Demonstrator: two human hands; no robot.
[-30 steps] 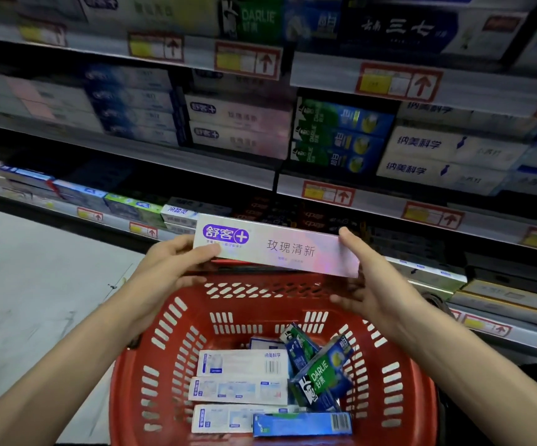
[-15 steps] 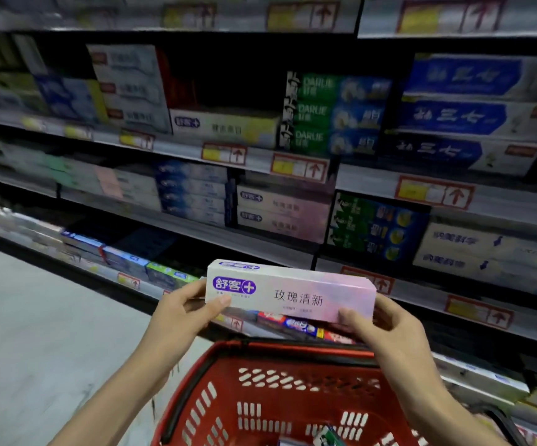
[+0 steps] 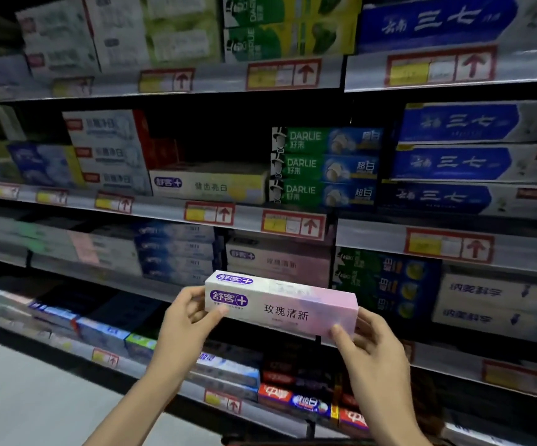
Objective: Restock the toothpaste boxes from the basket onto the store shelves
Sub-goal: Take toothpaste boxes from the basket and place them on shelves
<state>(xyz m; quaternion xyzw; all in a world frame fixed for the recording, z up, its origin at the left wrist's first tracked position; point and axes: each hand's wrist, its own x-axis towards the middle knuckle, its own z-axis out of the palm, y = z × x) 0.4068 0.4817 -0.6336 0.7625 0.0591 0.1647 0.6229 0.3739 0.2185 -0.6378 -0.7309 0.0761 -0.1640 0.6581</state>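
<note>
Item: toothpaste box (image 3: 288, 305), smooth carton board with a glossy, pearlescent print. DARLIE boxes (image 3: 325, 169): glossy card. Shelf edge (image 3: 373, 239): smooth grey with a faint sheen; metal or plastic undetermined. Price tags (image 3: 292, 225): paper-like. Floor (image 3: 19, 397): smooth, matt.

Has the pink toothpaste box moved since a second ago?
Yes, up. The pink box was well below the matching stocked boxes; now it is just beneath them.

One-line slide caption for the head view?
Left hand and right hand hold a pink toothpaste box before matching boxes on the shelf.
</note>
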